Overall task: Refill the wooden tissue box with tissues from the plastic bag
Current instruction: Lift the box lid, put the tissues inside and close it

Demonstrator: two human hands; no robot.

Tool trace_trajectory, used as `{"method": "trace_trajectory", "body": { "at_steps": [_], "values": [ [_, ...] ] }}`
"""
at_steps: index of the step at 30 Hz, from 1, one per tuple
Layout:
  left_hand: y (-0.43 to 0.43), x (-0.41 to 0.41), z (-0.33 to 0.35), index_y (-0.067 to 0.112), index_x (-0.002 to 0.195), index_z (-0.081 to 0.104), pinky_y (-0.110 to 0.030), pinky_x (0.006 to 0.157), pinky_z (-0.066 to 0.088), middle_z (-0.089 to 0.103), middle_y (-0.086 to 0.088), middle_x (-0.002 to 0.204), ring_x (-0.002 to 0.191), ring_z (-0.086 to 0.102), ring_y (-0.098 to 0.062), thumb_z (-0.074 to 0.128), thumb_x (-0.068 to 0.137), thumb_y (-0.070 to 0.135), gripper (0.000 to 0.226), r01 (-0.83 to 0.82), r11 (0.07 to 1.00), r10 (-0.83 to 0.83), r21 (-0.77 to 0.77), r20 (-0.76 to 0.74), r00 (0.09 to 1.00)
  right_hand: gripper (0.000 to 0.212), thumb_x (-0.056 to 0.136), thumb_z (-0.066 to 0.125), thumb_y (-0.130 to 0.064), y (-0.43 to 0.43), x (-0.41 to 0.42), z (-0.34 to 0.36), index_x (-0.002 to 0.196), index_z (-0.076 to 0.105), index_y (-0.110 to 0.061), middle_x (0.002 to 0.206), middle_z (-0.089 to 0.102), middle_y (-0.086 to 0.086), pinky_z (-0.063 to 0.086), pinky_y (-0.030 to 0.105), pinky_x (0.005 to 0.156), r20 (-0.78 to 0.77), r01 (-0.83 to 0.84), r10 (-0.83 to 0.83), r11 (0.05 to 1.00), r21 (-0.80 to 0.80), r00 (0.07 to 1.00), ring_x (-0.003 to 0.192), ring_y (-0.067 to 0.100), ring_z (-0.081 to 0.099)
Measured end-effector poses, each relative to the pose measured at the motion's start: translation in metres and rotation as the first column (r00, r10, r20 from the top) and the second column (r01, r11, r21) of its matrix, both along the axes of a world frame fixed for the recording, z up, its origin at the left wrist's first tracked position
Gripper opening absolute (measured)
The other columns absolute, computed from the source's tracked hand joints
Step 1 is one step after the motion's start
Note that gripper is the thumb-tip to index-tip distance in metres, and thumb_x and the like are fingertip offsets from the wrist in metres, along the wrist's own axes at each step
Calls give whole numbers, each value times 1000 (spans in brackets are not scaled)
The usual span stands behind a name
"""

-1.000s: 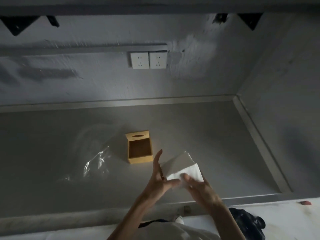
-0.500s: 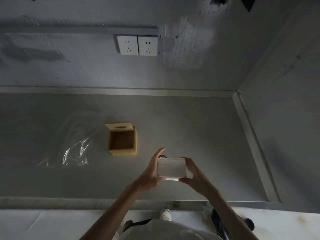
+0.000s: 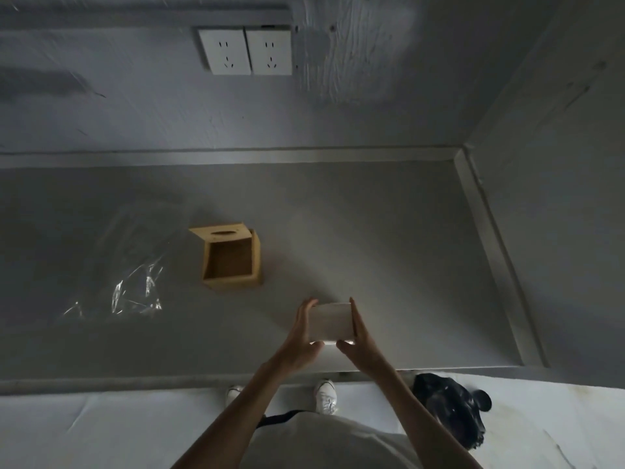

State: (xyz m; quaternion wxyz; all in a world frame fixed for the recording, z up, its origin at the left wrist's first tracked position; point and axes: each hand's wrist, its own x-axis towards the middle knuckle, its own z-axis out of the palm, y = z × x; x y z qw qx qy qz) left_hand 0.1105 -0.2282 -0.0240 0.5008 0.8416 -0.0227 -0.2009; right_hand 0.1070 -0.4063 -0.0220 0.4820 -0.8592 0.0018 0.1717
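Note:
A white stack of tissues (image 3: 331,322) is squeezed between my left hand (image 3: 299,343) and my right hand (image 3: 362,343), held above the front of the grey counter (image 3: 389,248). The wooden tissue box (image 3: 231,257) lies on the counter to the upper left of my hands, its open side facing up and empty; its slotted panel is at the far edge. A crumpled clear plastic bag (image 3: 135,292) lies flat to the left of the box.
Two white wall sockets (image 3: 245,50) sit on the back wall. The counter ends at a raised rim on the right (image 3: 490,252). A black bag (image 3: 449,407) lies on the white floor by my shoes (image 3: 324,396).
The loose, fanned tissues have been gathered into a compact stack held upright between both hands. The view has shifted, so the box and bag now sit further left.

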Motion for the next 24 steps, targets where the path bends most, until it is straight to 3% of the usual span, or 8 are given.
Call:
{"method": "trace_trajectory", "body": {
  "at_steps": [4, 9, 12, 14, 16, 19, 21, 24],
  "values": [
    [-4, -2, -6, 10, 149, 11, -20, 107, 37, 24, -11, 147, 131, 35, -20, 58, 79, -2, 86, 5, 1000, -6, 17, 51, 999, 95, 75, 64, 21, 6, -6, -2, 148, 5, 9, 142, 37, 32, 45, 52, 104, -8, 69, -68, 995, 69, 998, 127, 45, 42],
    [-4, -1, -10, 5, 146, 15, 4, 97, 28, 25, -8, 143, 126, 34, -16, 55, 77, -4, 80, 8, 1000, -7, -3, 96, 995, 104, 62, 50, 7, 9, -7, -2, 152, 0, -3, 143, 31, 30, 47, 43, 100, -91, 174, -157, 959, 223, 983, 122, 33, 43],
    [-5, 0, -14, 1, 143, 18, 5, 94, 29, 26, -4, 137, 122, 36, -15, 58, 76, -3, 78, 6, 1000, -5, -4, 130, 992, 105, 57, 47, 7, 9, -4, -5, 152, 2, -2, 142, 32, 29, 49, 16, 91, -41, 165, -160, 963, 215, 986, 114, 15, 46],
    [-4, 2, -14, 1, 144, 19, 3, 94, 30, 27, -7, 138, 123, 36, -18, 58, 76, -5, 78, 6, 1000, -7, 16, 130, 991, 106, 61, 49, 9, 9, -6, 1, 152, -1, -12, 145, 31, 31, 49, 24, 97, -23, 141, -139, 973, 183, 990, 120, 26, 47],
    [-3, 3, -14, 0, 143, 21, -1, 94, 33, 30, -12, 138, 122, 39, -21, 58, 77, 0, 76, 24, 999, -29, 39, 126, 992, 108, 70, 54, 16, 6, -4, 3, 152, -5, -22, 155, 15, 33, 37, 51, 112, 23, 41, -44, 994, 100, 999, 139, 47, 28],
    [3, 6, -11, 6, 141, 28, -12, 98, 34, 34, -12, 139, 127, 44, -25, 62, 77, -2, 74, 50, 996, -56, 72, 95, 994, 103, 86, 65, -8, -6, 5, 3, 155, -11, -17, 162, -18, 8, 6, 56, 121, 74, -156, 167, 979, -130, 983, 149, 29, -18],
    [7, 8, -10, 10, 144, 27, -15, 102, 33, 32, -10, 144, 132, 42, -24, 67, 78, 0, 78, 86, 990, -95, 109, 75, 993, 100, 83, 52, -60, -17, 17, 10, 156, -4, -21, 164, -9, 0, 7, 45, 120, 52, -303, 332, 907, -293, 942, 152, 27, -10],
    [13, 14, -6, 11, 146, 27, -23, 106, 36, 33, -9, 146, 132, 41, -23, 74, 77, 13, 83, 149, 966, -161, 212, 41, 986, 91, 83, 53, -64, -28, 32, 15, 156, 16, -23, 160, 29, -1, 28, 34, 115, -18, -410, 453, 789, -456, 891, 143, 21, 34]
  ]
}}
